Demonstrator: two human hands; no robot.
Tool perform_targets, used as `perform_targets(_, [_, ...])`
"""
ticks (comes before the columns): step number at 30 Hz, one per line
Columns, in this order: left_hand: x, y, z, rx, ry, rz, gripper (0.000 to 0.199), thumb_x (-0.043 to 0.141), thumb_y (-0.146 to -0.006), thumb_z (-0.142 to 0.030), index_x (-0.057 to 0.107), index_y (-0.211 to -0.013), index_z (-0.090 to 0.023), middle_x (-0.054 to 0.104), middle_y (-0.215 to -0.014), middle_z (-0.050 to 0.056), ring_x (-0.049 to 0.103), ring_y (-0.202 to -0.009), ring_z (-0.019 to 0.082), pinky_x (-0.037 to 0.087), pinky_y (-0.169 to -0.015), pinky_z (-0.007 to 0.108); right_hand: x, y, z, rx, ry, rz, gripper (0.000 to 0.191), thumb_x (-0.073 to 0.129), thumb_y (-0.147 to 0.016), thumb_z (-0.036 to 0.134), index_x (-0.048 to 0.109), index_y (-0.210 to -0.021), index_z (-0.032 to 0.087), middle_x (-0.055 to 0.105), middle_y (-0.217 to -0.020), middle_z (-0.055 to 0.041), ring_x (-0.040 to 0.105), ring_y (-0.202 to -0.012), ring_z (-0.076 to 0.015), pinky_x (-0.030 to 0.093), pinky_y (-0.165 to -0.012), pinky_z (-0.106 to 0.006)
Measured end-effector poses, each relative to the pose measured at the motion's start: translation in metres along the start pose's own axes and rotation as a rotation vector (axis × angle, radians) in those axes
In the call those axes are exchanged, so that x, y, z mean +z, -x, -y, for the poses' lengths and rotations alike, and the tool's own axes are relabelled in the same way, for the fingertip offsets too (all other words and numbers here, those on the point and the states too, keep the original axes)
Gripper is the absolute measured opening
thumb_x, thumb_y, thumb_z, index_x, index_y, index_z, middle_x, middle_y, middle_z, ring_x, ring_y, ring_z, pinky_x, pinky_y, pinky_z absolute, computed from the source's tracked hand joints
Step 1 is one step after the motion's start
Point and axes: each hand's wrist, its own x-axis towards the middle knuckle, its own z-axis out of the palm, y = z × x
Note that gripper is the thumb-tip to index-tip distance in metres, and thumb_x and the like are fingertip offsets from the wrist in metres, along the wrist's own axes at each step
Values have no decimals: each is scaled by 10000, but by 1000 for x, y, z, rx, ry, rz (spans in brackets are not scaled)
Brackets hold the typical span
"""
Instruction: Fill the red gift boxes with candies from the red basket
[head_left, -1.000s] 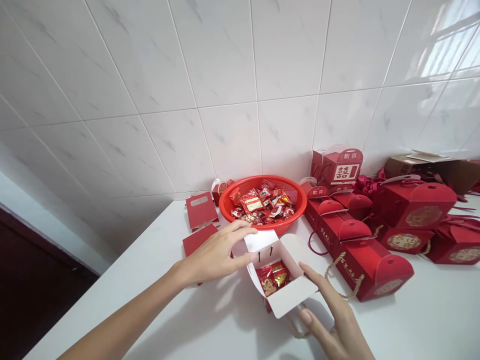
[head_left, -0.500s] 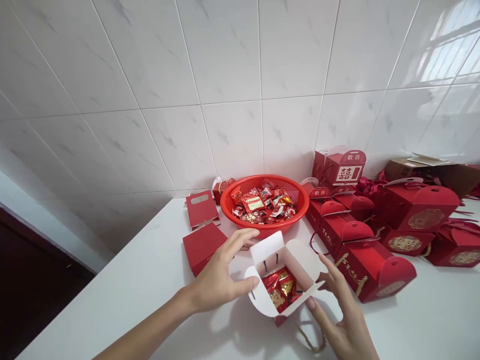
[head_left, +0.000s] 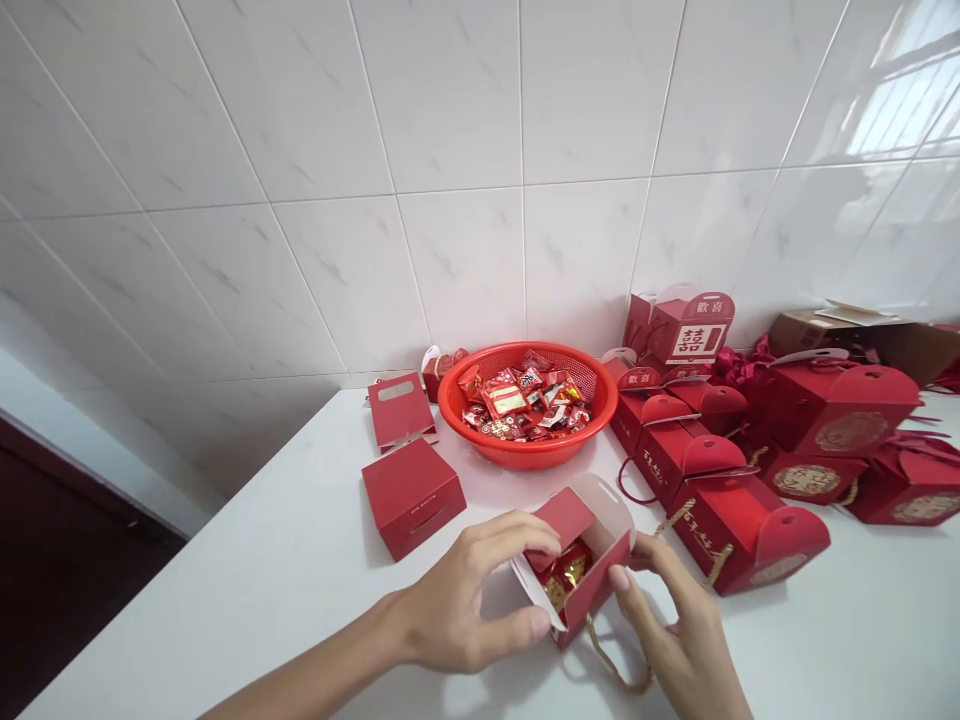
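Note:
A red paper candy box (head_left: 587, 598) with a white inside stands on the table in front of me, its top partly folded in. Red and gold wrapped candies (head_left: 568, 573) show inside it. My left hand (head_left: 474, 590) curves around the box's left side, fingertips pressing the far red flap inward and thumb against the near-left white flap. On the right, my right hand (head_left: 670, 612) holds the upright right-hand flap between thumb and fingers. A twisted gold cord handle (head_left: 616, 672) hangs from the box's near right side onto the table.
A red plastic basket (head_left: 525, 455) of wrapped candies stands behind the box. Two red boxes, a nearer one (head_left: 412, 495) and a flatter one (head_left: 401, 410), lie left. Several closed red gift boxes (head_left: 750, 530) crowd the right, before a cardboard box (head_left: 907, 350). A tiled wall (head_left: 465, 250) closes the back.
The far and right flaps, spread outward before, are now folded inward over the candies. My left hand has moved right and down onto the far flap. My right hand has stayed at the right side.

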Motion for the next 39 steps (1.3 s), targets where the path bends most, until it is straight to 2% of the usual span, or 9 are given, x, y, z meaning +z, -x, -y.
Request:
perform_targets(4, [7,1,0,25,33,-14,322,717,-784,-277,688,-1094,-193,643,-1225,113,636,-1081,248,501,-973,355,1,0,1,79,2,-41,246,638,-936,477,677,-997,242,714,-912,-30,671,-846,-208,551,-756,-267])
perform_targets(9, [10,-1,4,-4,-31,-85,346,712,-781,-230,671,-1124,-201,624,-1278,118,632,-1136,254,492,-1009,370,-2,-2,-4,46,-25,-9,305,638,-940,433,640,-1178,242,736,-1024,-36,698,-867,-190,576,-772,-255])
perform_targets(13, [12,-8,6,-71,-80,-138,342,716,-829,-261,656,-1162,-209,601,-1313,117,618,-1166,247,486,-1035,382,-1,-4,-3,-5,-24,-61,310,647,-930,396,649,-1193,233,744,-1051,-41,707,-868,-182,585,-774,-243])
perform_targets(21, [9,-43,14,-185,21,68,866,836,-737,-441,450,-1486,-243,314,-1598,130,339,-1474,314,334,-1205,479,-4,-4,-8,3,-125,39,357,619,-955,368,612,-1288,240,707,-1242,-83,708,-1057,-204,596,-879,-271])
perform_targets(25, [12,-56,26,-136,136,113,1007,830,-726,-486,328,-1567,-250,261,-1635,128,334,-1480,313,330,-1209,473,-6,-3,-6,-97,-47,15,316,589,-976,370,679,-1270,299,705,-1239,-67,679,-1148,-228,577,-952,-330])
perform_targets(28, [14,-59,31,-104,108,103,870,831,-731,-455,466,-1493,-245,371,-1591,120,341,-1475,321,314,-1210,473,-6,-2,-2,-159,39,56,309,607,-967,415,722,-1246,343,693,-1247,-69,679,-1157,-246,580,-952,-355])
perform_targets(30, [13,-57,32,-110,86,121,660,815,-753,-436,615,-1349,-234,529,-1461,115,458,-1389,318,363,-1172,459,-5,0,-2,-172,69,73,336,614,-962,442,710,-1270,350,678,-1286,-72,670,-1182,-254,581,-953,-360])
perform_targets(34, [11,-48,31,-149,35,92,499,777,-799,-445,679,-1232,-218,651,-1264,96,607,-1182,273,463,-1056,403,-5,0,-8,-114,42,-26,381,574,-975,468,663,-1298,288,669,-1321,-88,657,-1196,-257,561,-969,-384])
perform_targets(39, [8,-34,25,-229,-109,69,502,737,-840,-488,662,-1283,-262,625,-1256,77,608,-1157,258,473,-1032,384,-10,-3,-11,135,-13,-88,479,591,-903,609,659,-1164,213,731,-948,-76,704,-881,-242,577,-781,-358])
